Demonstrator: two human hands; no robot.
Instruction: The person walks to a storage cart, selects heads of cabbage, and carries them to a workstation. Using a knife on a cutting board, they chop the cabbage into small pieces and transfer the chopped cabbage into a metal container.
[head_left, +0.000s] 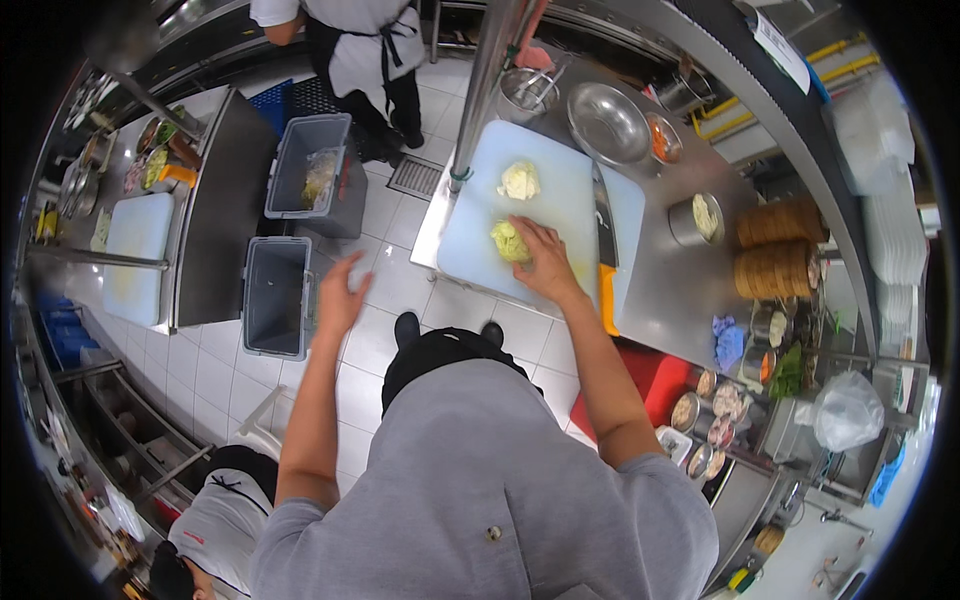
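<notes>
On a white cutting board (480, 202), my right hand (546, 259) grips a pale green cabbage piece (509, 241) from its right side. A second cabbage piece (520, 181) lies apart from it, farther up the board. To the right, a large knife with an orange handle (607, 300) rests flat, its dark blade (604, 217) over the board's edge and a second board (627, 206) beneath. My left hand (343, 294) is raised in the air with fingers apart, holding nothing. Nearest to it is a grey plastic bin (276, 296) on the floor.
A second grey bin (311, 165) holds scraps. Steel bowls (608, 124), a steel pot with cabbage (696, 219) and stacked bamboo steamers (776, 268) stand on the steel table (664, 277). One person (367, 60) stands beyond the bins; another (221, 517) is behind at lower left.
</notes>
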